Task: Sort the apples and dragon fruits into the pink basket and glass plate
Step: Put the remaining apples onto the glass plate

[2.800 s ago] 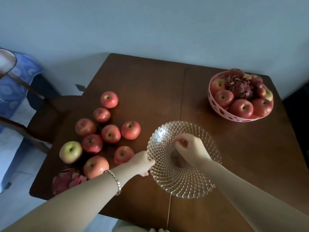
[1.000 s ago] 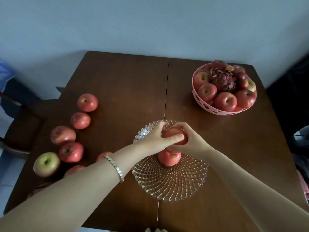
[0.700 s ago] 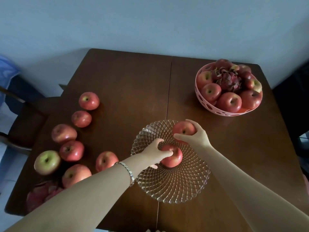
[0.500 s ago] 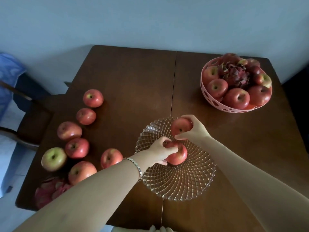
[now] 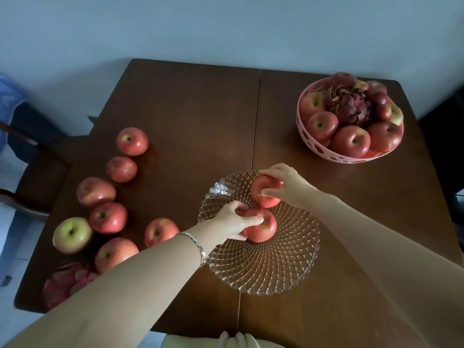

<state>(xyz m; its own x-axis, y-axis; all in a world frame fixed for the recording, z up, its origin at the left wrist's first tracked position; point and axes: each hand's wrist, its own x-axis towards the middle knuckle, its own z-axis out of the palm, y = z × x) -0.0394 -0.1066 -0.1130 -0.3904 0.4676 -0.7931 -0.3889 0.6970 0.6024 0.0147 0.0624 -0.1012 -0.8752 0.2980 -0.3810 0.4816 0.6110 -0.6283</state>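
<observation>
Head view, left hand point(image 5: 232, 221): fingers wrapped over an apple point(image 5: 261, 226) resting in the glass plate point(image 5: 276, 267).
Head view, right hand point(image 5: 286, 185): gripping a second apple point(image 5: 265, 192) at the plate's far rim, touching the first.
Loose fruit: 7 apples on the table point(image 5: 195, 109) to the left; a dragon fruit point(image 5: 64, 283) at the near-left corner.
Pink basket point(image 5: 324, 149): far right, full of apples with 1 dragon fruit on top.
Risk: the plate is shallow, so an apple let go near the rim could roll off onto the table.
</observation>
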